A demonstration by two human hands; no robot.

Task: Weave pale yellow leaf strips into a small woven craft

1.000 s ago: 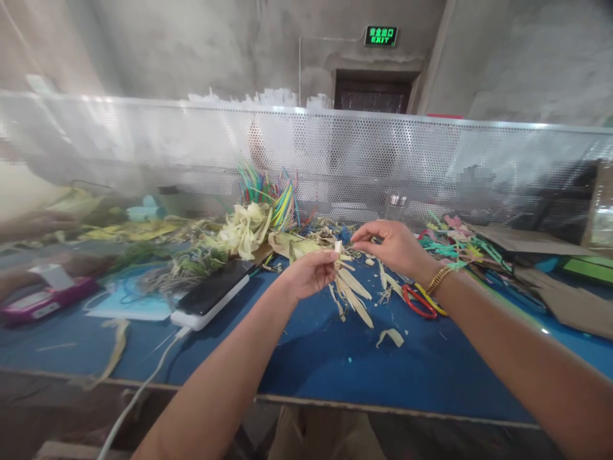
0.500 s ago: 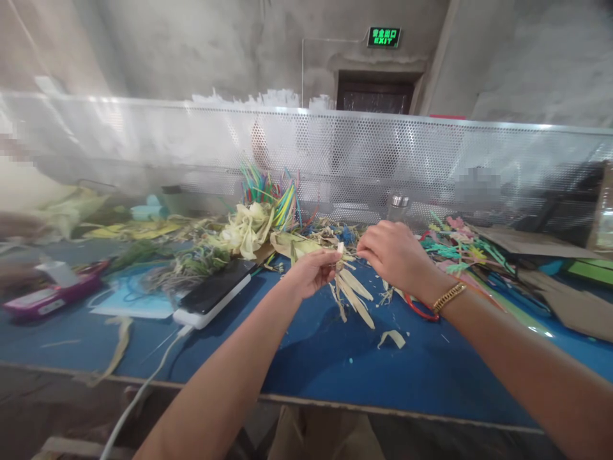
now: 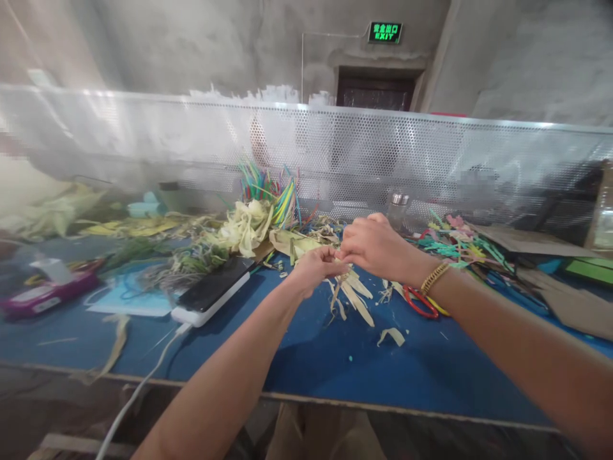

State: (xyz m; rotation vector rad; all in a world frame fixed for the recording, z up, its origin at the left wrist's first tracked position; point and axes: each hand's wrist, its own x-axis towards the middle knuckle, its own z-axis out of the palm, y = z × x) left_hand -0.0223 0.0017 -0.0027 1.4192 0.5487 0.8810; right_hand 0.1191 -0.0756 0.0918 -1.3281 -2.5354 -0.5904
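Observation:
Above the blue table (image 3: 311, 358), my left hand (image 3: 313, 268) is closed, pinching a small bundle of pale dried leaf strips (image 3: 352, 294) whose ends hang down to the tabletop. My right hand (image 3: 376, 246), with a gold bracelet on its wrist, is curled and touches the same bundle at its top, right against my left fingers. A few loose strip pieces (image 3: 393, 333) lie on the table below.
A heap of pale husks and coloured strips (image 3: 258, 220) lies behind my hands. A phone on a white charger block (image 3: 211, 294) sits to the left, red-handled scissors (image 3: 419, 303) to the right. A perforated metal screen (image 3: 335, 153) closes the back. Cardboard (image 3: 569, 306) lies far right.
My right hand has moved left from an open pinch and closed onto the top of the bundle, meeting my left hand. The left hand has stayed about where it was.

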